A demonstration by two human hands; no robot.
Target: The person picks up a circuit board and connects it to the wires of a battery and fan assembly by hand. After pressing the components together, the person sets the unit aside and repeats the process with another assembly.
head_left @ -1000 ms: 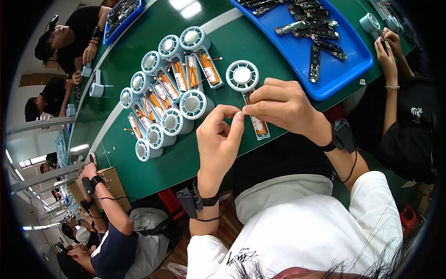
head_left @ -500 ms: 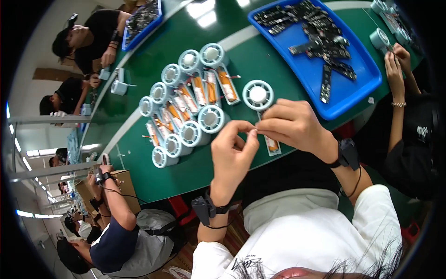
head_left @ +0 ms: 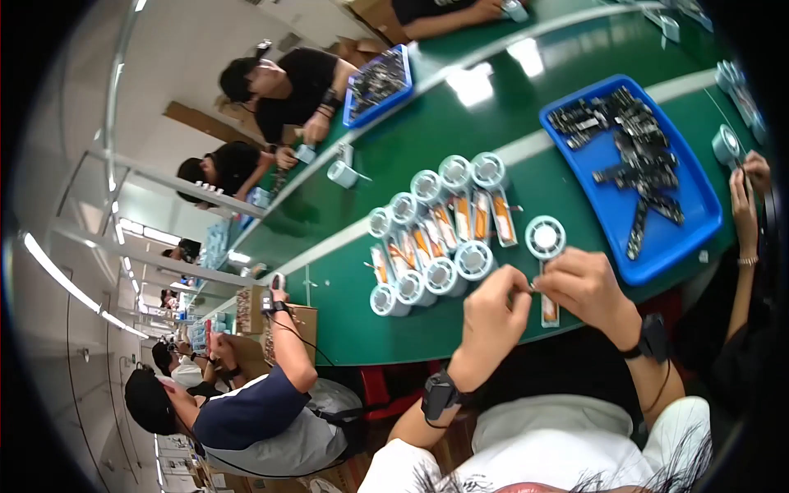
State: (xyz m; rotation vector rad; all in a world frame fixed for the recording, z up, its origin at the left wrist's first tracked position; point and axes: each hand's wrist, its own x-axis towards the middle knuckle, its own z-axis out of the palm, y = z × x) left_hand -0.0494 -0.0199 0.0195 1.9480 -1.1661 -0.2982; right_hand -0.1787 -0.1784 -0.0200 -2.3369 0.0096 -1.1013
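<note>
The green worktop [head_left: 353,333] runs across the view, with a pale strip along it parallel to its near edge. A person in a navy and grey top [head_left: 255,415] sits at its near left end. On the right part of the worktop, set slantwise, lies a large blue tray [head_left: 694,226], its lower end close to the near edge; a smaller blue tray [head_left: 380,112] sits beyond the strip, toward the far edge. Left of the large tray, between the strip and the near edge, nine pale-blue fan-like units [head_left: 427,187] lie in two rows, five at the back and four in front, round heads outward and orange-and-white cells showing in their handles. One more unit, the single fan unit [head_left: 545,237], lies between this group and the large tray, its head toward the strip and its handle ending just inside the near edge. Over that handle the two hands meet: the right hand [head_left: 588,287] has its fingertips drawn together, covering part of the handle, and the left hand [head_left: 496,308] brings thumb and forefinger together beside them; what they pinch is too small to tell. Dark circuit boards [head_left: 637,156] are heaped in the large tray.
</note>
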